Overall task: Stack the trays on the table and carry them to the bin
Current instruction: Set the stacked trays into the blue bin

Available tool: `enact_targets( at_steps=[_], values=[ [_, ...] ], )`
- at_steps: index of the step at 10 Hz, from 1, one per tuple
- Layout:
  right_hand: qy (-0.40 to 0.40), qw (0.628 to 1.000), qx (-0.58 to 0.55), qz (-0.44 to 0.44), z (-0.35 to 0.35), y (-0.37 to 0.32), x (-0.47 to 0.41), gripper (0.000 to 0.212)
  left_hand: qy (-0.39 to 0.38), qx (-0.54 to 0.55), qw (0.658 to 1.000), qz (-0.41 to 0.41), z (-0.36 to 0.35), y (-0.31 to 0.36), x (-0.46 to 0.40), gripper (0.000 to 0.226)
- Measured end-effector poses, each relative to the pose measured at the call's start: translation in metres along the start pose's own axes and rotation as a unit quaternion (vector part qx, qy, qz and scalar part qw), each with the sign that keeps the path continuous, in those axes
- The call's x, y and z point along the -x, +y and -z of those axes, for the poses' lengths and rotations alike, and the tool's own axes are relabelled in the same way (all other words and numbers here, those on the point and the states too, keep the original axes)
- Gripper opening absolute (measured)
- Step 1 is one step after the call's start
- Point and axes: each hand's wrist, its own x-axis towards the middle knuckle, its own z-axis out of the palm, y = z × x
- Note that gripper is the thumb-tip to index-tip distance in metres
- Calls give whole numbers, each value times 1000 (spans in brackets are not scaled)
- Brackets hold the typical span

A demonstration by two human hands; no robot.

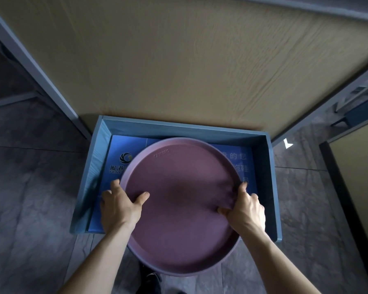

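A round purple tray (179, 194) with a raised rim is held level over a blue rectangular bin (272, 187) on the floor. My left hand (119, 204) grips the tray's left rim, thumb on its inner surface. My right hand (246, 206) grips the right rim the same way. The tray's far half is over the bin and its near edge reaches past the bin's front wall toward me. I cannot tell whether more trays lie under it. A blue printed sheet (117, 149) lines the bin's bottom.
A tan wooden tabletop (179, 60) with a grey frame stands just behind the bin. Dark stone floor tiles (30, 198) surround it. Another tan table edge (361, 166) is at the right. My dark shoe (151, 281) shows below the tray.
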Motion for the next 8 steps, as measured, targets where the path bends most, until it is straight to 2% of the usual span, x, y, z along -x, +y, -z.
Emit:
enact_targets(
  at_steps=[1,5,7,8],
  values=[
    [0,1000,-7,4,-3,2,-1,115,-12,26,1000,-12,-5,-5,0,98],
    [-2,1000,-26,11,-11,8,-5,114,-15,-2,999,-38,-10,-8,-3,102],
    [-14,999,-29,23,-9,11,4,112,-54,-32,997,-33,-1,-3,-4,107],
    [-25,999,-12,32,4,11,15,105,-65,-92,992,-50,17,6,7,107]
  ],
)
